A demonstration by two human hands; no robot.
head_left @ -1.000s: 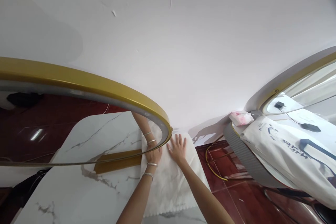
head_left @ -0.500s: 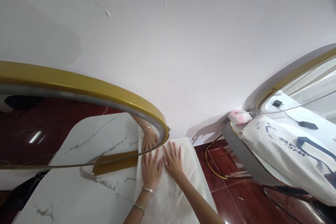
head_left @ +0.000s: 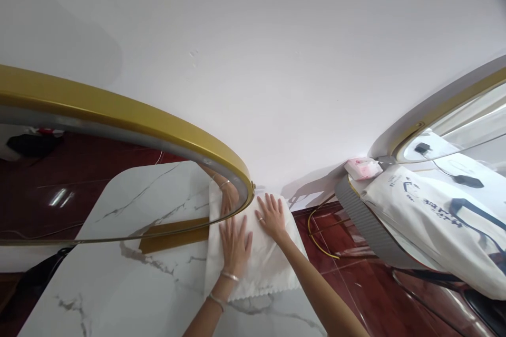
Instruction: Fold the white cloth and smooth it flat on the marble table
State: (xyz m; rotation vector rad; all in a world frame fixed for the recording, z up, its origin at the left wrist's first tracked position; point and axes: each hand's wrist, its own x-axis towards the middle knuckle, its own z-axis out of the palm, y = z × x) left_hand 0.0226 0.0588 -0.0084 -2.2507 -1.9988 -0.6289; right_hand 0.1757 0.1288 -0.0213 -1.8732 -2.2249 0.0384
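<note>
A white cloth [head_left: 263, 266] with a scalloped near edge lies on the marble-patterned white table [head_left: 158, 295], close to the wall. My left hand [head_left: 236, 247] rests flat on its left part, fingers spread and pointing toward the wall. Beside it, a little farther off, my right hand [head_left: 272, 216] also lies flat on the cloth with its fingers apart. Neither hand grips anything. Bracelets circle my left wrist, and a ring shows on the right hand. The cloth under the palms is hidden.
A gold-framed mirror [head_left: 158, 121] on the left overhangs the table and reflects a hand and the tabletop. Across a gap of red floor [head_left: 348, 284], a second table carries a tissue pack [head_left: 362, 168] and a printed white cloth bag [head_left: 427, 210] near another gold-framed mirror [head_left: 454, 100].
The cloth's near edge has come into view, baring table in front of it. Both hands have shifted right across the cloth, and the camera view has tilted slightly downward.
</note>
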